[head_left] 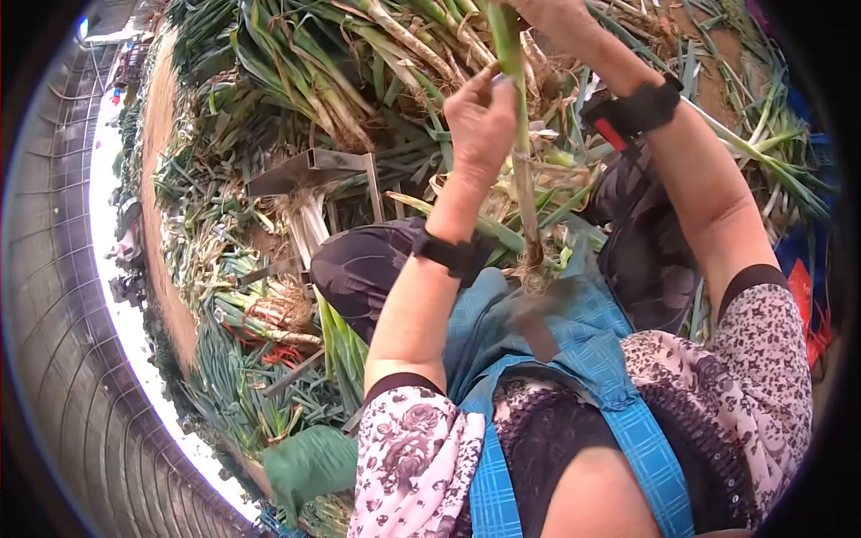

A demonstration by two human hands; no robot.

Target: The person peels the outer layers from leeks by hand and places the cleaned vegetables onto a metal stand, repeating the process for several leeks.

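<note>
A long green onion (523,170) stands nearly upright before me, its roots hanging down over the blue plaid apron (574,305) on my lap. Closed beside the stalk, my left hand (482,125) pinches at its green part with thumb and finger; whether it grips the stalk or one outer leaf is hard to tell. Higher up, my right hand (560,22) is closed around the leafy top, partly cut off by the upper frame edge. Black bands circle both my forearms.
Heaped green onions (314,72) lie in front, with peeled leaves scattered over the ground. A metal stand (314,166) is by my left knee. Tied bundles (269,323) lie to the left, near a green cloth (309,466). A red bag (812,314) is at the right.
</note>
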